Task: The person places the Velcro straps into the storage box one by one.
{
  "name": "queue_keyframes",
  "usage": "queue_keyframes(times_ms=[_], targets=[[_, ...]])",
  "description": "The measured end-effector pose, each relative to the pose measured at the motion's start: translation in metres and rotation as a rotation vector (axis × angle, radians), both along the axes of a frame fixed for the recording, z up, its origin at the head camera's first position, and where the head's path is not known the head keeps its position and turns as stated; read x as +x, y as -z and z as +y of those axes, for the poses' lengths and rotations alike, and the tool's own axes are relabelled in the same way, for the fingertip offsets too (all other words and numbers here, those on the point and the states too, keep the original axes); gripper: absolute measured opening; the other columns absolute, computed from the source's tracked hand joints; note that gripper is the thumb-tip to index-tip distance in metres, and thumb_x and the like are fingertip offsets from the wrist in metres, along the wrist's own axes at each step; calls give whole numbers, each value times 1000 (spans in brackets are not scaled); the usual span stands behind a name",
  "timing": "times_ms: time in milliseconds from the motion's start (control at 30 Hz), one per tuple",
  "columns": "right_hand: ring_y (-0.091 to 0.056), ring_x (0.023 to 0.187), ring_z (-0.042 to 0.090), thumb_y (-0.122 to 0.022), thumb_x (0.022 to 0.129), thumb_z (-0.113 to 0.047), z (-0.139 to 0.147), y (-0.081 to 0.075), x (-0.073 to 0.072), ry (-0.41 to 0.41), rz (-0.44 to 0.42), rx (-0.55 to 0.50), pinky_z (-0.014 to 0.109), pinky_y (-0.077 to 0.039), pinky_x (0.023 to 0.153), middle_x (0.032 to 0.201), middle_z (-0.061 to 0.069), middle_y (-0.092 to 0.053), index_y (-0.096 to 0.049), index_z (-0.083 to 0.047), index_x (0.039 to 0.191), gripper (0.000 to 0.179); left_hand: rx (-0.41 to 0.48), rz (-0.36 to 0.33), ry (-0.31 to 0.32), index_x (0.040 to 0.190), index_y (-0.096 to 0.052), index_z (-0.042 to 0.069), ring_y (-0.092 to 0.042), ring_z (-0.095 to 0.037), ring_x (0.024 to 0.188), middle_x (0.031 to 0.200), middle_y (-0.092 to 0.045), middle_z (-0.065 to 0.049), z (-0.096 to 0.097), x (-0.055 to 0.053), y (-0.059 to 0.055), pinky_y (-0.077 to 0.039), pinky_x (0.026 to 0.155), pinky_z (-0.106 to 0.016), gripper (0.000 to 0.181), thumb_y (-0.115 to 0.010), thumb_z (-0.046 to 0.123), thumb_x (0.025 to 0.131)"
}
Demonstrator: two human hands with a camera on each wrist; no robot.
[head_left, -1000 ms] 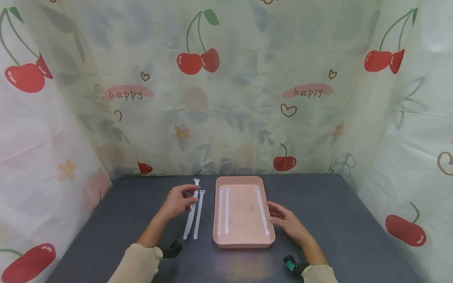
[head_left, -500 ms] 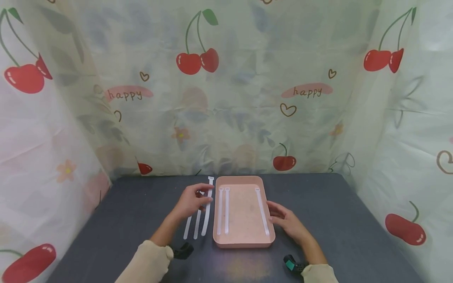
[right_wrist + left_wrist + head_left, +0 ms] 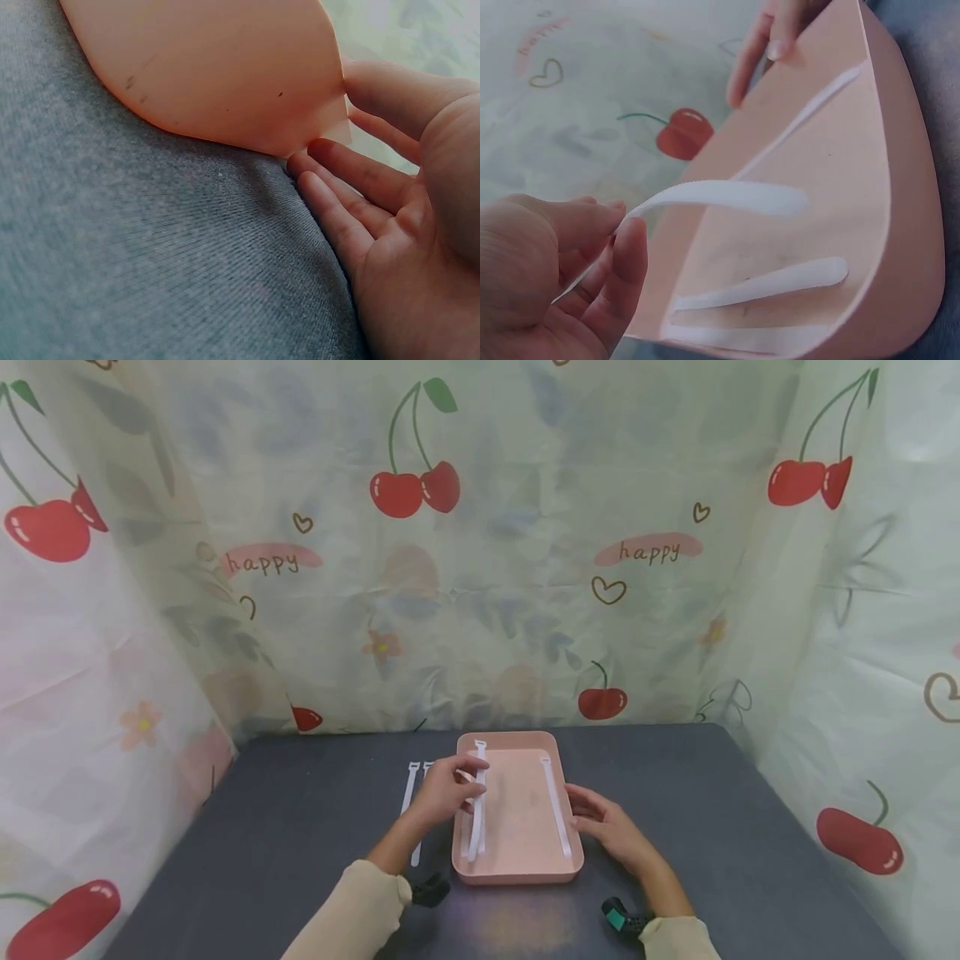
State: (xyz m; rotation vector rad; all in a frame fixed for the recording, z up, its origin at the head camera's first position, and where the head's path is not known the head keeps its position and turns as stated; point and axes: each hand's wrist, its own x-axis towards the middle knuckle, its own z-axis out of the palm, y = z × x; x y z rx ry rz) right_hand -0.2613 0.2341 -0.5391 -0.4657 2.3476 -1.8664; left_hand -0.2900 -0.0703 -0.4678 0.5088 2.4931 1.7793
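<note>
Cherry cloth (image 3: pixel 517 568) hangs behind a dark table (image 3: pixel 300 814). One white strap (image 3: pixel 727 195) is over the pink tray (image 3: pixel 517 878), pinched between the thumb and fingers of the left hand (image 3: pixel 442 792). Bringing it to the tray looks like the step now; next it seems to need gentle lowering and letting go. Inside the tray lie two left straps (image 3: pixel 780 285) and one right strap (image 3: pixel 557 806). Two table straps (image 3: pixel 409 787) make six altogether. Loose, fairly straight fingers of the right hand (image 3: pixel 611 831) touch the tray's side.

White strips (image 3: pixel 557 806), pink tray (image 3: pixel 521 827), dark grey table (image 3: pixel 712 827), pale backdrop (image 3: pixel 525 635) (red cherries (image 3: pixel 602 703)).
</note>
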Motion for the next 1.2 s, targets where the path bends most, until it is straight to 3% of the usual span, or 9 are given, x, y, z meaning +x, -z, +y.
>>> queue_keyframes(times_ms=[233,367,533,767,1067,1200], targets=[[-53,122,35,-66,92,-14,-1,-4,1,6,10,19,28,-46,96,140,23,-49,-41,0,145,60,-40,-20,-7,114,-67,-3,-57,-15,57,96,-61,-19,12,-11,11,-57,52,-40,32,-71,-7,82],[-52,122,34,-66,93,-15,-1,-6,1,12,1,26,36,-45,100,140,21,-49,-42,-2,145,60,-70,-38,-28,114,-66,-3,-57,-16,55,95,-61,-16,19,-14,11,-57,53,-41,32,-71,-7,83],[-51,123,34,-67,92,-17,0,-6,1,22,-1,31,43,-42,102,141,20,-49,-43,-4,145,60,-91,-74,0,115,-67,-5,-59,-15,51,97,-61,-13,27,-20,10,-57,51,-36,32,-70,-6,83],[-51,123,34,-67,92,-17,2,-3,1,10,-6,29,28,-45,98,141,20,-49,-42,-4,146,60,-123,-136,57,118,-65,-6,-59,-17,50,100,-60,-16,36,-27,14,-57,52,-35,37,-67,-11,82],[-51,123,35,-68,91,-16,1,-5,3,13,-10,6,20,-44,93,140,20,-49,-43,-3,145,61,-156,-153,67,117,-66,-4,-60,-18,51,95,-60,-14,50,-33,20,-57,53,-34,42,-66,-15,77],[-50,124,36,-68,92,-16,0,-3,2,1,-6,6,23,-45,94,141,21,-48,-42,-3,146,61,-225,-147,83,115,-67,-2,-59,-16,50,93,-60,-14,54,-33,24,-54,50,-30,41,-68,-14,76]])
